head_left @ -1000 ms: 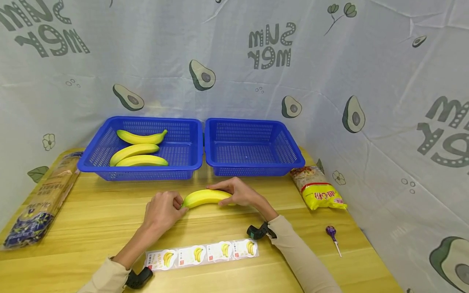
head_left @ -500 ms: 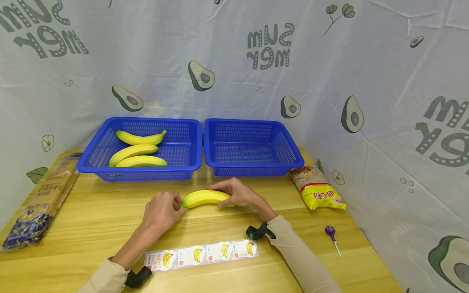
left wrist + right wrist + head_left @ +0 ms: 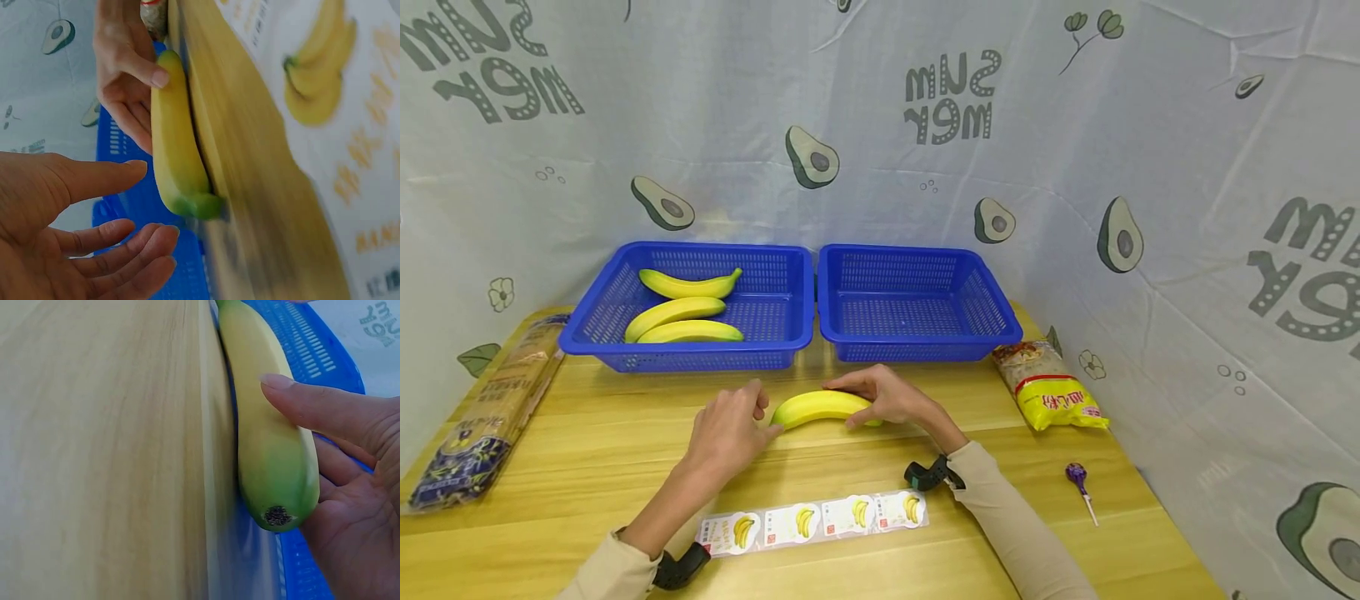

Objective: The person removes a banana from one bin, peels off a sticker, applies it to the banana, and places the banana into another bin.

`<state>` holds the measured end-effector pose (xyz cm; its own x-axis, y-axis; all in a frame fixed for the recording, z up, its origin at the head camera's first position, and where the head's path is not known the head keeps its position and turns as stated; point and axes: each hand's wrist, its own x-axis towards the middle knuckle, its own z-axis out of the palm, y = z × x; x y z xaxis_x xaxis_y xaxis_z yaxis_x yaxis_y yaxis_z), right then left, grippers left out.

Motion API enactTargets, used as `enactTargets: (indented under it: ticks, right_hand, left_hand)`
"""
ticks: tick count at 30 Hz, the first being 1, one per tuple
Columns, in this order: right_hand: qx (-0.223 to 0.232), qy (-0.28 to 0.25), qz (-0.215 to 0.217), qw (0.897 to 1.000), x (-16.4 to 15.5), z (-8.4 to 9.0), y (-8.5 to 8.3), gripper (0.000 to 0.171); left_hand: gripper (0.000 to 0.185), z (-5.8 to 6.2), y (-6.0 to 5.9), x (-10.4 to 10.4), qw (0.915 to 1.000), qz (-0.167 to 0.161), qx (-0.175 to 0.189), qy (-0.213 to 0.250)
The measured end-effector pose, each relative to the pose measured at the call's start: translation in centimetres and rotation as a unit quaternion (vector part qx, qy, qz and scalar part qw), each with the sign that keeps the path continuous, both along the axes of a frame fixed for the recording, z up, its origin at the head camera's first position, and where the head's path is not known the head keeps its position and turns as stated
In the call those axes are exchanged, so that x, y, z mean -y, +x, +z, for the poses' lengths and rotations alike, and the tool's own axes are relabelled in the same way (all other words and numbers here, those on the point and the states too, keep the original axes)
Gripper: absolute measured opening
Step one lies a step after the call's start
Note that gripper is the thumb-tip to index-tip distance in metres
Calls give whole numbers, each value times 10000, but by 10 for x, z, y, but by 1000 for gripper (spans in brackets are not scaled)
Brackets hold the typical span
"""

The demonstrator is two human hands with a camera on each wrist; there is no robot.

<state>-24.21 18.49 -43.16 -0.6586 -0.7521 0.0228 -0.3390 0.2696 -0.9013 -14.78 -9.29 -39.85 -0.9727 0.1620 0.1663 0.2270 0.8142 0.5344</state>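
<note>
Here, right hand (image 3: 889,397) gripping banana (image 3: 818,406), left hand (image 3: 728,429) just beside.

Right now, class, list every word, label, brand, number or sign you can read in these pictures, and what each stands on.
"sum mer", mirrored, on the pale grey avocado-print curtain.
"心粉", after an unclear character, on the yellow-and-clear plastic bag.
"BANA", cut off by the frame, on a white banana-picture sticker; its other characters are unclear.
Too small or blurred: the long brown-and-navy plastic packet.
</note>
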Motion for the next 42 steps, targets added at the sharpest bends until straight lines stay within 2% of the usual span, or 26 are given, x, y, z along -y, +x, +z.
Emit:
enactTargets:
  ticks: [6, 10, 13, 16, 19, 23, 27, 35, 42]
  right_hand:
    - [-43, 58, -12, 10000, -3, 1, -1, 63]
    - [-69, 67, 64, 9999, -5, 5, -1, 62]
    - [-62, 33, 90, 9999, -7, 7, -1, 60]
    - [-34, 14, 111, 9999, -7, 8, -1, 59]
    - [-12, 46, 133, 9999, -8, 11, -1, 59]
    - [-6, 87, 152, 9998, -9, 13, -2, 60]
    - [-1, 81, 199, 9998, -10, 13, -2, 59]
    - [31, 50, 249, 9997, -10, 12, -2, 57]
    - [75, 17, 231, 9997, -11, 11, -3, 57]
  left_hand:
    - [35, 6, 7, -19, 9989, -325, 32, 326]
    - [31, 8, 14, -31, 9947, -767, 277, 622]
    - [28, 7, 20, -40, 9855, -1388, 537, 808]
    - [30, 4, 27, -47, 9722, -2009, 840, 866]
    - [34, 0, 32, -53, 9628, -2316, 1149, 791]
    - [41, -5, 39, -60, 9589, -2409, 1359, 633]
    - [46, -11, 43, -64, 9579, -2525, 1282, 472]
    - [55, -24, 53, -75, 9704, -2299, 737, -70]
    - [49, -27, 55, -79, 9711, -2271, 726, -143]
